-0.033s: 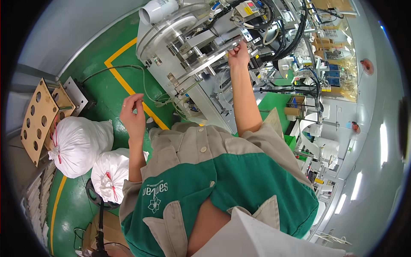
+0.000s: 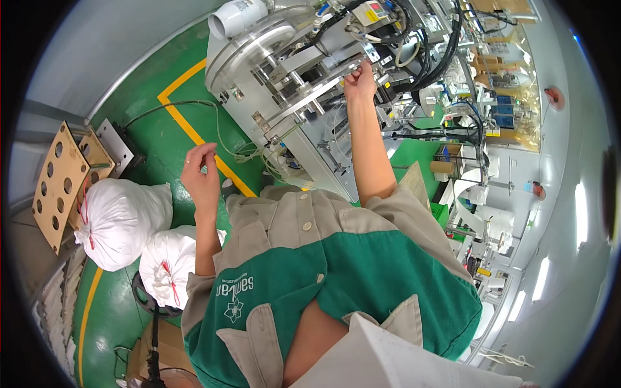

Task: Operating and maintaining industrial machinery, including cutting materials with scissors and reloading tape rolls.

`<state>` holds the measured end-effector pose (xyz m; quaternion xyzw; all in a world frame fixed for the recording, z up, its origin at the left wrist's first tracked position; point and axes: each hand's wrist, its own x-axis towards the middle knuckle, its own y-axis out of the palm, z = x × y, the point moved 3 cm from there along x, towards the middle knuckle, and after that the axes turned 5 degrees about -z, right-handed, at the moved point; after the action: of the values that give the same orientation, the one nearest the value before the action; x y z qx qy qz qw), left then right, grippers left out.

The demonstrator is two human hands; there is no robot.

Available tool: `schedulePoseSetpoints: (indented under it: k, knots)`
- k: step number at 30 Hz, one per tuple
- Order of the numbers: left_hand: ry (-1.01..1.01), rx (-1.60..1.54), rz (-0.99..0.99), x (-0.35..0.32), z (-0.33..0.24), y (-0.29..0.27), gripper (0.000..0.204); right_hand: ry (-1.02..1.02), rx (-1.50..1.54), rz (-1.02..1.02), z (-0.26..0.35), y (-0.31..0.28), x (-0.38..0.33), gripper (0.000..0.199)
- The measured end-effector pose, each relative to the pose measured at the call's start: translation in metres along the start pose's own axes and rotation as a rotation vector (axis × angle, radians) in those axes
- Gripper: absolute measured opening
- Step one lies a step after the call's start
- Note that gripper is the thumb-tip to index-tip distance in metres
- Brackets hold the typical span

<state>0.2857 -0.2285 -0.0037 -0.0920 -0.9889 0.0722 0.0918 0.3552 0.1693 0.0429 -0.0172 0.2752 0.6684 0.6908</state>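
Note:
My right hand (image 2: pixel 360 84) reaches up to a machine (image 2: pixel 242 94) with metal bars, rollers and a round clear cover. Its fingers are curled against the end of a slanted metal bar (image 2: pixel 317 90). Whatever lies between these fingertips is too small to make out. Out to the left, my left hand (image 2: pixel 202 174) hangs in the air above the green floor. Its fingers are loosely bent, with a gap between them and the thumb, and nothing shows in them. A thin ring is on one finger.
Two stuffed white bags (image 2: pixel 123 220) with red ties stand on the floor at left, beside a wooden board with round holes (image 2: pixel 59 187). A thin hose (image 2: pixel 217 119) crosses the floor to the machine. Black cables (image 2: pixel 446 58) hang at upper right. A cardboard box (image 2: pixel 169 343) sits at lower left.

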Motion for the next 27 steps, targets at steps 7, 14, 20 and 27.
schedulePoseSetpoints:
  k: [7, 14, 20, 27]
  knots:
    - [0.027, 0.052, 0.008, 0.002, -0.018, -0.004, 0.013, 0.038, -0.017, 0.056, -0.006, 0.002, -0.008, 0.017]
    - [0.157, -0.141, 0.107, -0.006, -0.123, 0.002, 0.012, 0.089, 0.003, 0.086, 0.000, -0.001, -0.010, 0.018]
    - [-0.054, -0.435, 0.692, -0.018, -0.179, 0.123, 0.015, 0.118, 0.012, 0.109, 0.009, -0.008, -0.003, 0.019]
    - [-0.445, -0.811, 0.548, -0.033, -0.143, 0.292, 0.049, 0.073, -0.291, 0.466, 0.046, -0.106, 0.008, 0.026]
